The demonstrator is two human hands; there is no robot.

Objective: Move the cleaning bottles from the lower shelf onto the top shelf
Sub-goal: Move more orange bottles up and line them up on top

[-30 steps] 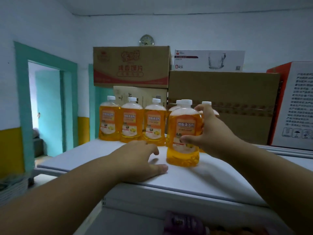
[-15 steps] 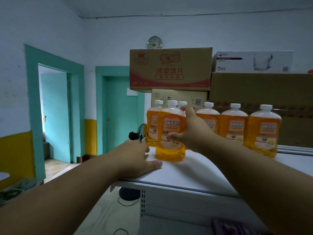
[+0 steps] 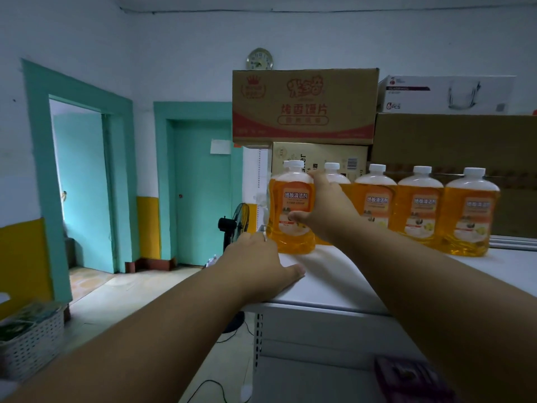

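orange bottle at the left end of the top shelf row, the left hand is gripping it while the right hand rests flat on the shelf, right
Not quite: the head view shows the right hand gripping the orange bottle, while the left hand rests flat on the top shelf.

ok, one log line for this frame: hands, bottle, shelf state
right hand grips orange bottle | bottle on top shelf, left end of row | left hand flat on shelf edge | phase: placing

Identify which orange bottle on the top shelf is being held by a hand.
The leftmost bottle, at the shelf's left end: the right hand grips its side. The other bottles stand untouched.
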